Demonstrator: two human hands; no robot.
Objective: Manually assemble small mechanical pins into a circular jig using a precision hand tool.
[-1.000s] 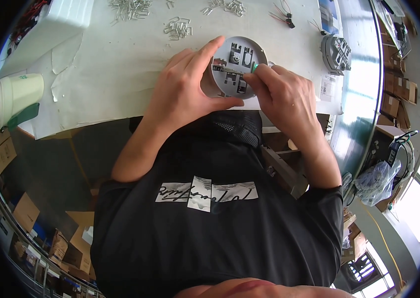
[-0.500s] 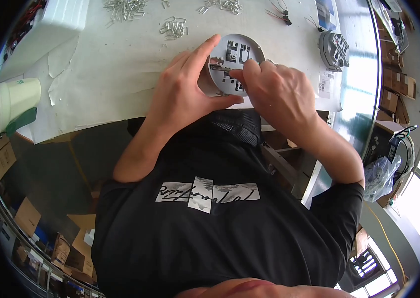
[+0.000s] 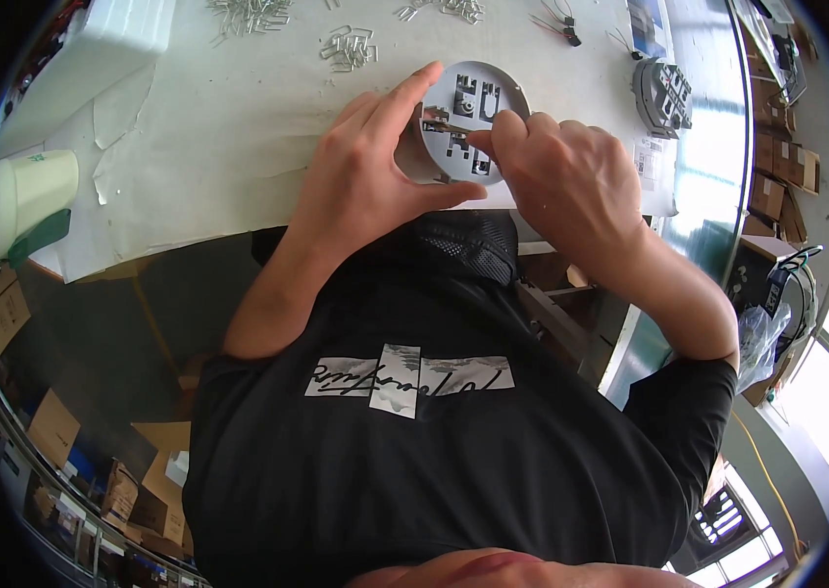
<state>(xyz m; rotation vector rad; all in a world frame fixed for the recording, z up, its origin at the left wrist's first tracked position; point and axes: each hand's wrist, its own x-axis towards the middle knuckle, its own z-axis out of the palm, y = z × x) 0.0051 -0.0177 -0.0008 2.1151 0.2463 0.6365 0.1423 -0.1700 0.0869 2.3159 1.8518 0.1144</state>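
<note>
A round grey housing [image 3: 442,162] with a raised rim and several cut-out slots stands tilted toward me near the table's front edge. My left hand [image 3: 360,162] is curved round its left side, index finger at the upper rim and thumb along the lower rim. My right hand [image 3: 571,167] is closed over the housing's right side, with thumb and index finger pinched together. From that pinch a thin metal strip or tool [image 3: 452,127] runs left across the housing's face. Its far end lies by a copper-coloured part at the left slot; the fingers hide its near end.
Several U-shaped metal pieces [image 3: 349,47] lie beyond my left hand, with more piles [image 3: 250,14] at the far edge. Small black connectors with wires [image 3: 569,34] rest at the far right. A similar grey slotted unit [image 3: 664,98] stands right. A pale green bin [image 3: 30,206] is at the left.
Both hands and the housing have shifted slightly right and away from me. My right forearm has swung outward a little. The grip on the housing stays the same.
</note>
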